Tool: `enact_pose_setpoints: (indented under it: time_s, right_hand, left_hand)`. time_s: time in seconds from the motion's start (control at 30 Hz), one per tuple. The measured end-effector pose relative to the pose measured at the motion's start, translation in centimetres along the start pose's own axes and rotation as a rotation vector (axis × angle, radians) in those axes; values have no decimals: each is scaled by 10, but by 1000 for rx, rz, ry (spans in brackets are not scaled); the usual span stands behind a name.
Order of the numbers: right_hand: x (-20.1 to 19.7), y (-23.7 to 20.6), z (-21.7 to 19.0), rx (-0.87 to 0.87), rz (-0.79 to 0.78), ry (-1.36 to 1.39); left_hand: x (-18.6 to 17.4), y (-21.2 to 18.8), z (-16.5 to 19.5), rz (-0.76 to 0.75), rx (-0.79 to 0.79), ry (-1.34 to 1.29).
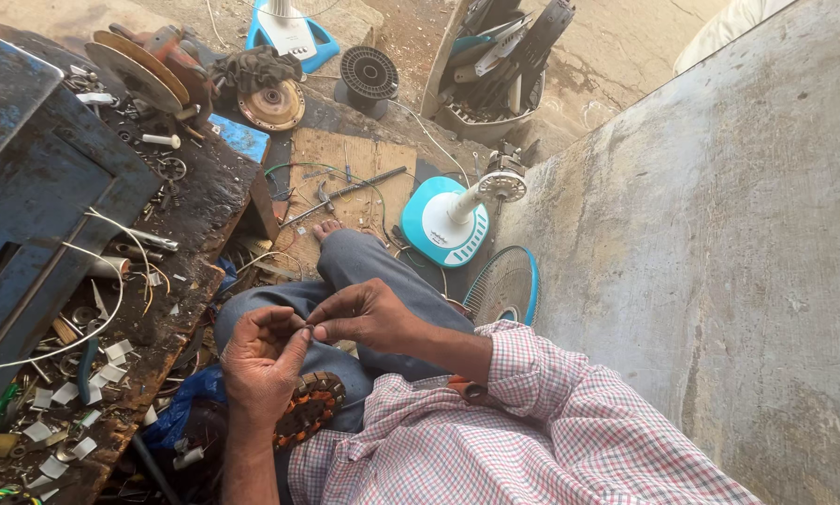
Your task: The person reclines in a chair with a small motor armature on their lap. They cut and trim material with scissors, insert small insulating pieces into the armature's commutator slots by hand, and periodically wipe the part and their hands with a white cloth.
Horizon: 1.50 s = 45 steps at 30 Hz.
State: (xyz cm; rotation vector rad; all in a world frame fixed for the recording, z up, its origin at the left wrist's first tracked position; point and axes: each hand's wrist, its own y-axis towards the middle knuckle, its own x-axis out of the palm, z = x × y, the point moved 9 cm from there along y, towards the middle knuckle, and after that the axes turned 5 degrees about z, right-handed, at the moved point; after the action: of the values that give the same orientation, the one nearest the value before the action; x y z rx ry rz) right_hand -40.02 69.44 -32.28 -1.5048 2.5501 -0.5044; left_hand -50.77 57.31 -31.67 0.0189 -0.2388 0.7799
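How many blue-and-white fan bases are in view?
2. One fan base lies on the ground just beyond the person's foot, with its white pole attached; the other fan base sits at the top edge, partly cut off. More may be hidden among the clutter.

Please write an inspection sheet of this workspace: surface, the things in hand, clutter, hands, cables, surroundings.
Surface: dark, dirty workbench at the left.
Things in hand: something small pinched between both hands, too small to identify; copper-wound motor stator on the lap.
Clutter: screws, white paper strips, metal parts.
Hands: left hand and right hand meet fingertip to fingertip.
Cables: white wire loops over the bench; green wire on cardboard.
Surroundings: blue fan base, fan grille, concrete wall.
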Motion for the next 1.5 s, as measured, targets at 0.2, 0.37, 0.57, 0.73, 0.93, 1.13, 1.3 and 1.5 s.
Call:
enact_pose_setpoints:
  time_s: [0.2,0.37,0.57,0.73,0.93,1.13,1.3,1.5]
  right_hand:
    - [-4,0,5,10,-16,45]
    - [4,4,2,-111,8,197]
    - [6,-3,-4,-225,179,-82]
    - [14,-5,-13,-274,131,-121]
    - [32,1,-14,-141,44,89]
    - [72,-27,5,-190,-152,-97]
    - [71,-39,40,-183,-139,-297]
    - [64,-35,40,-260,-151,-277]
  left_hand:
    - [-1,1,-11,-28,-106,-17]
    - [-3,6,-16,22,-103,-152]
    - [-13,7,-20,84,-120,-111]
    - [-21,7,-17,93,-133,-16]
    - [-18,9,-2,108,-60,66]
    - [-44,-7,21,384,69,-38]
    - [-85,-76,28,530,127,292]
    - [-46,-131,-8,135,700,1119]
